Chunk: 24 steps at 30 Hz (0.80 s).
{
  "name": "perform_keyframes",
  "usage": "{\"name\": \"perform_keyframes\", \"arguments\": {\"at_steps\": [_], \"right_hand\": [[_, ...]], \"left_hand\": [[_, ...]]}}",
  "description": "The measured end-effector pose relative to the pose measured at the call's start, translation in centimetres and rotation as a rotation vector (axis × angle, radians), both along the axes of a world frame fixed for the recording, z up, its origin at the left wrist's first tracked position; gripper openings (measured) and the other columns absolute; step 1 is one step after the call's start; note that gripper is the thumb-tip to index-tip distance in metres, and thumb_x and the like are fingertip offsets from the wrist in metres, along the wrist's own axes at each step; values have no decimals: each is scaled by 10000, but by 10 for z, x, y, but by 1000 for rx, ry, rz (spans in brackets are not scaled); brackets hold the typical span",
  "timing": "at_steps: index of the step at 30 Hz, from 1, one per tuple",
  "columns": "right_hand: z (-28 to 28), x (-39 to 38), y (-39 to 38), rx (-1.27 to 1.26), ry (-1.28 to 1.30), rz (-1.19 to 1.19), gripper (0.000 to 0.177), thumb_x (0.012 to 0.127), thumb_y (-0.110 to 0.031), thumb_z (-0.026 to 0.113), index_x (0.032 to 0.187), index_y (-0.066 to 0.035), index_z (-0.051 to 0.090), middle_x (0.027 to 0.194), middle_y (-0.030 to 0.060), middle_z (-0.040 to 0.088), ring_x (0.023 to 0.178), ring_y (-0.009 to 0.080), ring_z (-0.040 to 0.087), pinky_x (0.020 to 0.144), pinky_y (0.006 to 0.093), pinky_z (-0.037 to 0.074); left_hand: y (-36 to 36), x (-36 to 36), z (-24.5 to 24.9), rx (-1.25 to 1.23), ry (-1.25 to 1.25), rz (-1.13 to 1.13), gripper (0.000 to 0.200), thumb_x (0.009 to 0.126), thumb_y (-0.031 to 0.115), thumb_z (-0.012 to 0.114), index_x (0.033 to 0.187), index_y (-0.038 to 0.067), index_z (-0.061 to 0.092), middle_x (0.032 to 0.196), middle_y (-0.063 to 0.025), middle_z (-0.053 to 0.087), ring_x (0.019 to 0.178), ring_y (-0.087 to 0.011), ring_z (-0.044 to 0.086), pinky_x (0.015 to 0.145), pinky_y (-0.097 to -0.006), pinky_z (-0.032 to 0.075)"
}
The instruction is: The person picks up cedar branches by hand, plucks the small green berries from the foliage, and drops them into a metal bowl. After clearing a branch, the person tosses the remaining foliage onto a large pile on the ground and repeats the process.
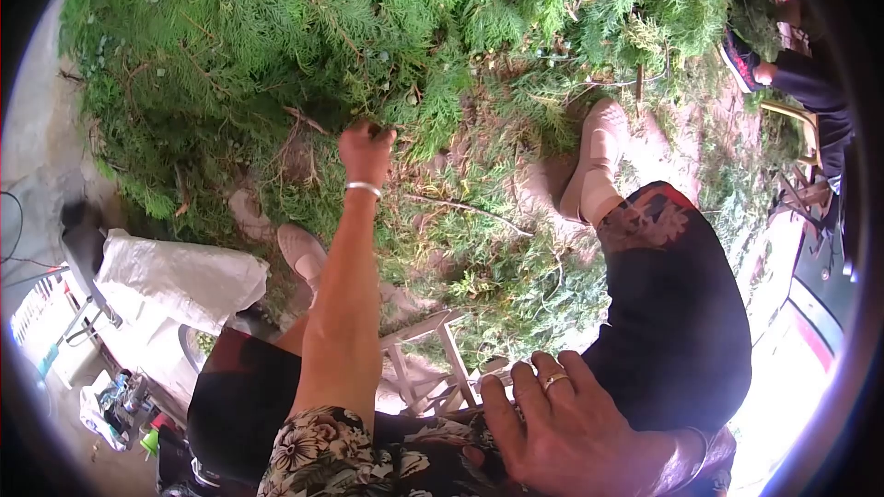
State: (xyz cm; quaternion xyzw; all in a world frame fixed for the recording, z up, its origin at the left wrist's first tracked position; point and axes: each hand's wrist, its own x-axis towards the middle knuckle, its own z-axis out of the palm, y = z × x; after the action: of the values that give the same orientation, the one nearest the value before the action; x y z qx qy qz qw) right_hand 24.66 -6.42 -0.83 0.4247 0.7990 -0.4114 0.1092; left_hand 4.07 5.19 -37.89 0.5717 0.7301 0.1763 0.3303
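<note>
Outdoors, bright daylight — bare reddish dirt ground (677, 133), with grey pavement (37, 120) along the left edge. A white sack (175, 276) lies at left, a pale wooden stool (431, 364) stands near it.

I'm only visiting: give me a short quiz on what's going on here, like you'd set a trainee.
1. True or false: the left hand grips the green branches.
2. What sits on the left wrist? A) a watch B) a silver bangle C) a glove
3. Fill in: the right hand lies open on the lap, with a ____ on one finger.
Key: 1 true; 2 B; 3 ring.
</note>
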Motion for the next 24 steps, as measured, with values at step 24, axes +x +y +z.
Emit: {"name": "perform_keyframes", "arguments": {"at_steps": [24], "right_hand": [[2, -5, -7, 72, -34, -42, 353, 809, -94, 504, 1124, 66, 520, 961, 214, 557, 929, 335, 539, 895, 464, 425]], "left_hand": [[-40, -32, -3, 45, 360, -108, 136, 724, 150, 637, 803, 43, 666, 706, -145, 647, 592, -293, 618, 544, -384, 507]]}}
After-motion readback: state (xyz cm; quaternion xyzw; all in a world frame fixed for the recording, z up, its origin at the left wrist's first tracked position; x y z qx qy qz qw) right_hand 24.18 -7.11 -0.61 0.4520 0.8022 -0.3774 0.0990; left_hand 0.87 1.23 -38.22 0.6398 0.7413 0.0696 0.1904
